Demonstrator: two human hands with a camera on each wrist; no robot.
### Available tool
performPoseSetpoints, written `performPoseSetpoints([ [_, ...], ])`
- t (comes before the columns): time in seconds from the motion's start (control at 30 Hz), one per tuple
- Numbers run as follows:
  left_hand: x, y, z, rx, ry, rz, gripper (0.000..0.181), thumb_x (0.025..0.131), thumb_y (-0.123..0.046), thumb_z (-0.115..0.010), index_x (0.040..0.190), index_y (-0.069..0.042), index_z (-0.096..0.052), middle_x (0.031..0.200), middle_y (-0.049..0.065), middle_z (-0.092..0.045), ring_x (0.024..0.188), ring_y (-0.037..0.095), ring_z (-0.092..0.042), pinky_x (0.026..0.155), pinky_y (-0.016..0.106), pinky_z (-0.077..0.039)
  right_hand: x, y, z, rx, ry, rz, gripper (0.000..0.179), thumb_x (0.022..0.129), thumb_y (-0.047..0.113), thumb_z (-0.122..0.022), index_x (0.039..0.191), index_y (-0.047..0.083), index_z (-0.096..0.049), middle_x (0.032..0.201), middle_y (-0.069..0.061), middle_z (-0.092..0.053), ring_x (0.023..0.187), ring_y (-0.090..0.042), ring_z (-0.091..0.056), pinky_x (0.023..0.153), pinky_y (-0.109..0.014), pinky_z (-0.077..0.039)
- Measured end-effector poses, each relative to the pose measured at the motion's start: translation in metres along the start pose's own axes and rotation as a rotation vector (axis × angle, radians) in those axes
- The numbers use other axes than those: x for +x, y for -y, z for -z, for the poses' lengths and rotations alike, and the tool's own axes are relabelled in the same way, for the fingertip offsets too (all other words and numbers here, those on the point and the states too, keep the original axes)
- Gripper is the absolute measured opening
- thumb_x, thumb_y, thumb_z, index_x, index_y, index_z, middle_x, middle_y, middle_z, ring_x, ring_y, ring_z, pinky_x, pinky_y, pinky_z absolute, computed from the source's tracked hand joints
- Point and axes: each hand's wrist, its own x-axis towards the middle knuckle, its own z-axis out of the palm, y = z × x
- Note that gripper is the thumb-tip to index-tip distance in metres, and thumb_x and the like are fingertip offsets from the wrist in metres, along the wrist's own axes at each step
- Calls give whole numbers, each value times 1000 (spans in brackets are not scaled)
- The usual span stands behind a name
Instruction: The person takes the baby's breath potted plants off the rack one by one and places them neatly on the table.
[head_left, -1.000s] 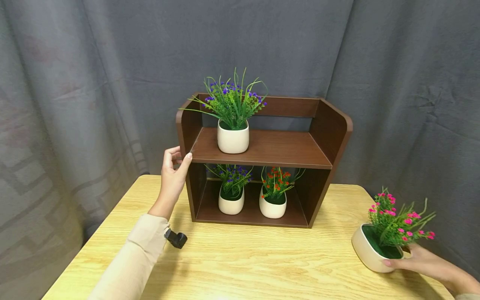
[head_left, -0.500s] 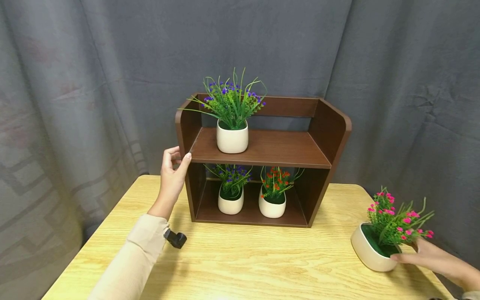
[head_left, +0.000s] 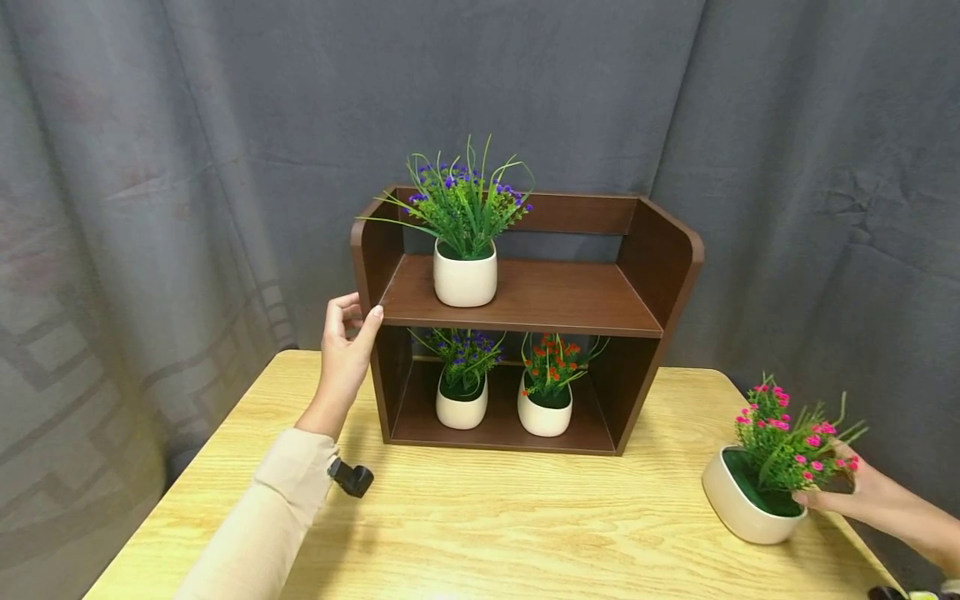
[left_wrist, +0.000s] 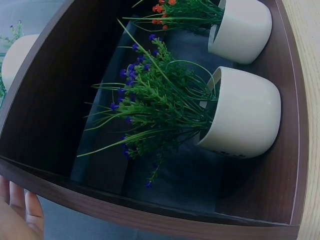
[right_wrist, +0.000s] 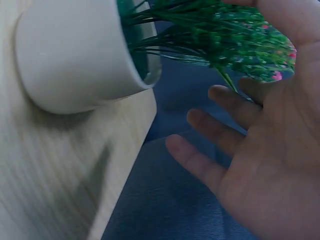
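Note:
My left hand (head_left: 343,354) holds the left side panel of a dark brown two-tier shelf (head_left: 585,292), thumb at the front edge and fingers behind. At the table's right, a white pot of pink artificial flowers (head_left: 750,504) stands upright. Beside it is my right hand (head_left: 873,500), its fingers spread and apart from the pot in the right wrist view. On the upper tier sits a white pot with purple flowers (head_left: 465,279). Below are a smaller purple-flowered pot (left_wrist: 247,115) and an orange-flowered pot (head_left: 545,412).
The shelf stands on a light wooden table (head_left: 465,517). Grey curtains (head_left: 300,125) hang behind and at both sides. The pink-flowered pot is close to the table's right edge (head_left: 862,546).
My right hand has let go of the pink-flowered pot and drawn back to the right, its fingers spreading. The pot stays in place. My left hand has not moved from the shelf.

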Motion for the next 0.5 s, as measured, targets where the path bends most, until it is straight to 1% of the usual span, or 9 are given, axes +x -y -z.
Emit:
performPoseSetpoints([
  [0.07,0,0,0,-4,-1,-3,41,98,-21,-66,131,-3,-50,106,-2,-52,93,14,-47,75,27,-40,-1,2,5,-33,-1,-43,109,99,44,-57,147,-8,26,141,-54,11,126,-75,4,89,-82,-20],
  [0.2,1,-1,-1,-3,-3,-3,41,98,-21,-66,131,-3,-50,106,-2,-52,93,14,-48,75,27,-41,-5,6,11,-69,-48,-9,103,100,41,-58,154,12,25,143,-53,-2,122,-75,-17,83,-79,-30],
  [0.23,0,-1,-1,-4,-2,-2,41,98,-21,-66,131,-3,-50,106,-2,-52,92,14,-48,75,27,-41,-6,6,12,-85,-70,5,102,100,40,-59,155,18,25,143,-52,-8,122,-70,-25,82,-77,-32],
  [0.27,0,-1,-1,-5,-1,-1,41,98,-20,-66,131,-3,-50,106,-2,-52,92,14,-48,75,27,-41,-6,7,12,-93,-92,28,101,100,38,-60,155,24,24,142,-49,-16,121,-59,-38,81,-75,-34],
  [0.3,0,-1,-1,-6,0,1,40,98,-20,-66,131,-3,-50,106,-2,-52,92,14,-48,75,27,-41,-7,9,13,-95,-105,42,101,100,37,-60,155,28,24,141,-48,-17,118,-56,-40,80,-75,-35],
  [0.33,0,-1,-1,-9,0,2,40,98,-20,-66,131,-3,-51,106,-2,-52,92,14,-48,75,27,-41,-7,10,14,-108,-126,62,101,100,35,-61,154,32,25,139,-46,-22,113,-44,-46,80,-72,-37],
  [0.4,0,-1,-1,-12,1,7,40,98,-20,-66,131,-3,-51,106,-2,-52,93,14,-48,75,26,-41,-7,13,14,-113,-156,92,99,101,33,-61,156,33,21,143,-42,-23,109,-27,-43,80,-69,-37],
  [0.47,0,-1,-1,-13,3,10,40,98,-21,-66,131,-2,-50,106,-1,-52,93,14,-47,75,26,-41,-8,15,14,-112,-182,131,98,100,30,-63,157,36,16,155,-24,-23,110,-7,-39,85,-54,-42],
  [0.5,0,-1,-1,-13,3,10,41,98,-21,-66,131,-2,-50,107,-1,-52,93,14,-47,75,26,-41,-8,17,14,-106,-192,157,97,100,28,-64,158,36,14,159,-12,-22,112,-4,-38,87,-46,-43],
])
